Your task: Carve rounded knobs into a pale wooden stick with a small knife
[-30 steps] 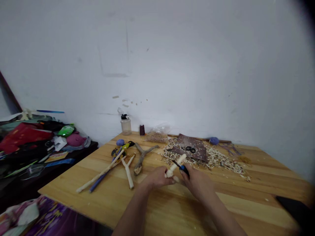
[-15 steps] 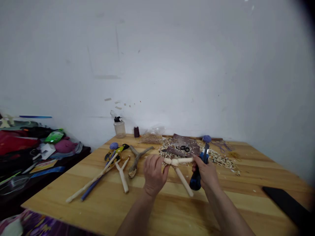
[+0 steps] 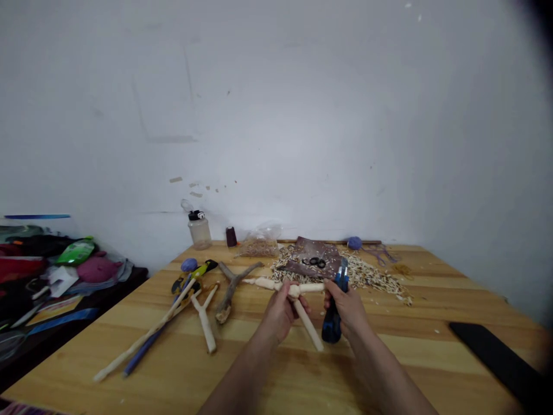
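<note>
Since a second ago, my utility knife (image 3: 332,328) has come off the wood and stands upright, blade end up, in my closed right hand (image 3: 345,311). From the head camera, the forked whittled stick (image 3: 263,283) lies level across my left hand (image 3: 280,311), its fingers pressed together around the fork, and its stem points down toward the wooden table (image 3: 259,374). The stick's far end sits just beside my right hand, though I cannot tell whether that hand holds it too. Wood shavings (image 3: 371,276) lie beyond. With blade and stick this close, a slip of either hand could nick me, and a hard twist could snap the slender fork.
</note>
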### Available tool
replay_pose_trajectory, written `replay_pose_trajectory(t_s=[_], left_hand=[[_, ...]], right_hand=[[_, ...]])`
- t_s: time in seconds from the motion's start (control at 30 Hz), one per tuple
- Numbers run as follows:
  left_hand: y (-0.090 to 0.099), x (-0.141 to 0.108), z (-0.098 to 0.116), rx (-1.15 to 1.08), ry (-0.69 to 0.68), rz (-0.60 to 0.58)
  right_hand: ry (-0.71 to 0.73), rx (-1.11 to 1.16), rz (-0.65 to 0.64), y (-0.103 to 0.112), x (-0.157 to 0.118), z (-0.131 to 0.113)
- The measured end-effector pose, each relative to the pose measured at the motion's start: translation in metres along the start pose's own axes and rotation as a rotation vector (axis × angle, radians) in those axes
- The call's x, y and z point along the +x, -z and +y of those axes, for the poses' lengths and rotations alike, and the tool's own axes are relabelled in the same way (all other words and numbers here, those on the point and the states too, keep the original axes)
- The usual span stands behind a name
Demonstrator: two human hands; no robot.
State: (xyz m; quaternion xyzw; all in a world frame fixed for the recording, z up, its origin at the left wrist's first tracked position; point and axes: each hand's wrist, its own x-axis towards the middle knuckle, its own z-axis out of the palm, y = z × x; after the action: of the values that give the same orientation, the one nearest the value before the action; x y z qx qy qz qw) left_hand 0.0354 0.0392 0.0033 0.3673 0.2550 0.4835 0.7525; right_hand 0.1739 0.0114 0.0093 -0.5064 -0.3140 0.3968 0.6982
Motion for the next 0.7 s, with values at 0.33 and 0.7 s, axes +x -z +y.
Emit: replay_pose_trajectory(t_s=[0.33, 0.7], left_hand=[[0.006, 0.031, 0.008, -0.121, -0.075, 0.431], [0.018, 0.021, -0.013, 0.032, -0.112, 0.572]], right_hand=[[0.057, -0.311, -0.274, 0.003, -0.005, 0.007], [-0.175, -0.361, -0.533, -0.017, -0.027, 0.013]])
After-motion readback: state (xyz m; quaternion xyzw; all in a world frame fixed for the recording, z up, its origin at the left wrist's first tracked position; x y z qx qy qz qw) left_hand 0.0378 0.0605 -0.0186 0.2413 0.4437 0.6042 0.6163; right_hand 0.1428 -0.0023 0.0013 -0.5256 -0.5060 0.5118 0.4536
